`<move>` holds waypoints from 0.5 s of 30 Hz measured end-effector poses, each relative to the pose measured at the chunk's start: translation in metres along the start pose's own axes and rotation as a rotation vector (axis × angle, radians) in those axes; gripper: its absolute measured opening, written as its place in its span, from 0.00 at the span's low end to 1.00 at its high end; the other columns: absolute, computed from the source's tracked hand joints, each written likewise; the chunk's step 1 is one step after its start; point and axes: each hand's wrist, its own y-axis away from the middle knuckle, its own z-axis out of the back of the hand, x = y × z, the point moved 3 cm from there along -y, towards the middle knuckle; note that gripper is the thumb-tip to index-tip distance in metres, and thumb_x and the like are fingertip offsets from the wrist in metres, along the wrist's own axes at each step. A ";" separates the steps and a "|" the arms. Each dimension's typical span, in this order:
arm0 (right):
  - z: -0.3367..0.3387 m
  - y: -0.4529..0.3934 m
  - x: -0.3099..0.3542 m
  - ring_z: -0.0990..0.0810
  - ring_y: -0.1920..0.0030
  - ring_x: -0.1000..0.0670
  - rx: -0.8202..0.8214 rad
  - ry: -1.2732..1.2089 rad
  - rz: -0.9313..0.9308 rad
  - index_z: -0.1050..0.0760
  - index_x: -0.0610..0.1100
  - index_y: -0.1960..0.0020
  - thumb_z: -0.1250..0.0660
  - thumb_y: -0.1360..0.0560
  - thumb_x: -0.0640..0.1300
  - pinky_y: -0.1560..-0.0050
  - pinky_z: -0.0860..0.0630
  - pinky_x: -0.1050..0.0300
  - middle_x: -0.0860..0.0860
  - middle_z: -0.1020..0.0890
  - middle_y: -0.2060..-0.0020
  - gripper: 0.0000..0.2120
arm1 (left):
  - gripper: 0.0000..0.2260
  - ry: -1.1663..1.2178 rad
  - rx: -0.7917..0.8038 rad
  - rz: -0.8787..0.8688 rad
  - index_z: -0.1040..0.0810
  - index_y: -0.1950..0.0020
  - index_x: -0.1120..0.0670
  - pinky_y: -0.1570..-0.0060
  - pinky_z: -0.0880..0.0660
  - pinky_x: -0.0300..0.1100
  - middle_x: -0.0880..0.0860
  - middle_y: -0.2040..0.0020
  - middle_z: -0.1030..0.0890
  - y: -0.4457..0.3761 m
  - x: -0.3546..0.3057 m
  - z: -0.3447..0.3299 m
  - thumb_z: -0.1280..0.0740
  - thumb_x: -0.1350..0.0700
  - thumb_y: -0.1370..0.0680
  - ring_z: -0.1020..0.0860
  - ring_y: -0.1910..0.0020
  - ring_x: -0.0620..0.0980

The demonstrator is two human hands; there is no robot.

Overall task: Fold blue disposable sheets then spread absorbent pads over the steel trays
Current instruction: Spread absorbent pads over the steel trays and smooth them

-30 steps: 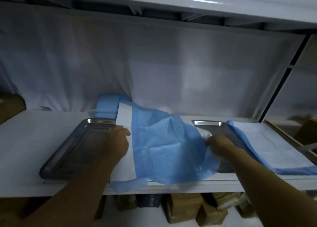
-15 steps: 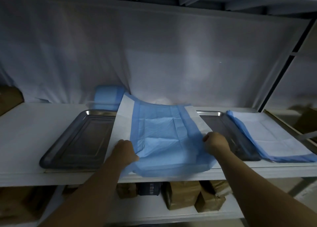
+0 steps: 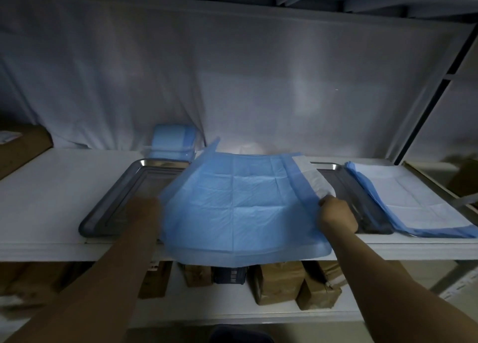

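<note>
From the head camera, looking down along both forearms, the person stands at a white shelf (image 3: 38,192) with a blue pad (image 3: 238,208) stretched between the hands. The right hand (image 3: 336,217) pinches the pad's right edge, where the white underside (image 3: 314,179) turns up, probably so the edge can be drawn outward and laid flat. The left hand (image 3: 143,213) is at the pad's left edge, blurred and partly tucked under the blue sheet, so I cannot tell whether it grips the pad or only rests against it. Holding both sides apart keeps the pad taut and open; its near edge hangs over the front lip of the shelf, toward the person, which suggests it is not yet in its final place. Beneath and beyond the left hand lies a steel tray (image 3: 113,200), its left part bare, its right part hidden under the pad. Just past the right hand sits a second tray (image 3: 362,213), dark and uncovered, with the pad's upturned corner lying over its near left rim. Further right of that hand, another pad (image 3: 413,200) lies spread white side up, its blue border showing. Behind the left hand, against the white cloth backdrop (image 3: 232,83), stands a stack of folded blue sheets (image 3: 173,146), kept out of the working area. Brown parcels (image 3: 276,283) sit on the lower shelf beneath both arms. I judge the pad is midway through being spread, and it is not clear which tray it is meant for.
</note>
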 end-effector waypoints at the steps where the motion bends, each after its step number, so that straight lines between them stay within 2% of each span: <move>1: 0.004 0.000 -0.002 0.25 0.39 0.40 -0.022 -0.011 -0.023 0.31 0.44 0.33 0.47 0.19 0.42 0.43 0.26 0.47 0.41 0.26 0.39 0.17 | 0.15 0.083 -0.023 0.070 0.26 0.35 0.63 0.38 0.29 0.45 0.60 0.36 0.24 0.003 0.001 0.004 0.44 0.60 0.18 0.26 0.36 0.57; 2: 0.009 0.000 -0.004 0.25 0.39 0.40 -0.046 -0.018 -0.041 0.31 0.44 0.33 0.47 0.19 0.43 0.43 0.26 0.46 0.40 0.26 0.40 0.16 | 0.15 0.083 -0.011 0.123 0.28 0.34 0.66 0.38 0.30 0.48 0.63 0.35 0.26 0.008 0.001 0.005 0.43 0.61 0.19 0.27 0.35 0.60; 4: 0.019 0.000 -0.008 0.26 0.39 0.39 -0.085 -0.032 -0.065 0.31 0.44 0.34 0.48 0.19 0.43 0.42 0.27 0.45 0.40 0.26 0.40 0.16 | 0.16 -0.039 -0.132 0.109 0.29 0.36 0.69 0.40 0.29 0.52 0.66 0.36 0.26 0.017 -0.003 0.009 0.39 0.62 0.20 0.27 0.37 0.63; 8: 0.033 0.000 -0.014 0.27 0.36 0.38 -0.105 -0.007 -0.066 0.31 0.42 0.32 0.45 0.19 0.40 0.39 0.28 0.44 0.39 0.28 0.37 0.16 | 0.16 -0.304 -0.390 0.022 0.25 0.41 0.64 0.40 0.29 0.58 0.63 0.39 0.26 0.036 -0.020 0.001 0.32 0.60 0.27 0.27 0.40 0.63; 10: 0.036 0.001 -0.016 0.27 0.36 0.38 -0.101 -0.009 -0.046 0.32 0.42 0.32 0.45 0.20 0.39 0.39 0.28 0.44 0.39 0.27 0.37 0.16 | 0.14 -0.385 -0.434 -0.279 0.24 0.45 0.60 0.41 0.29 0.57 0.61 0.42 0.25 0.041 -0.038 -0.014 0.31 0.62 0.31 0.26 0.44 0.62; 11: 0.036 0.002 -0.016 0.27 0.37 0.38 -0.101 -0.015 -0.022 0.33 0.44 0.32 0.45 0.20 0.39 0.40 0.27 0.45 0.39 0.27 0.37 0.17 | 0.14 -0.416 -0.374 -0.485 0.24 0.47 0.60 0.42 0.29 0.57 0.61 0.43 0.24 0.045 -0.046 -0.028 0.31 0.64 0.31 0.26 0.44 0.63; 13: 0.036 0.004 -0.015 0.27 0.37 0.38 -0.110 -0.023 0.033 0.39 0.48 0.28 0.45 0.20 0.39 0.40 0.27 0.45 0.39 0.28 0.37 0.21 | 0.15 -0.466 -0.053 -0.812 0.25 0.40 0.60 0.36 0.33 0.55 0.60 0.37 0.26 0.068 -0.062 -0.065 0.34 0.61 0.26 0.28 0.36 0.60; 15: 0.039 0.008 -0.013 0.26 0.37 0.38 -0.131 -0.089 0.031 0.48 0.51 0.25 0.45 0.19 0.40 0.40 0.27 0.44 0.38 0.28 0.36 0.25 | 0.20 -0.546 0.338 -0.864 0.34 0.28 0.54 0.28 0.43 0.49 0.55 0.25 0.38 0.099 -0.071 -0.098 0.41 0.52 0.20 0.40 0.26 0.53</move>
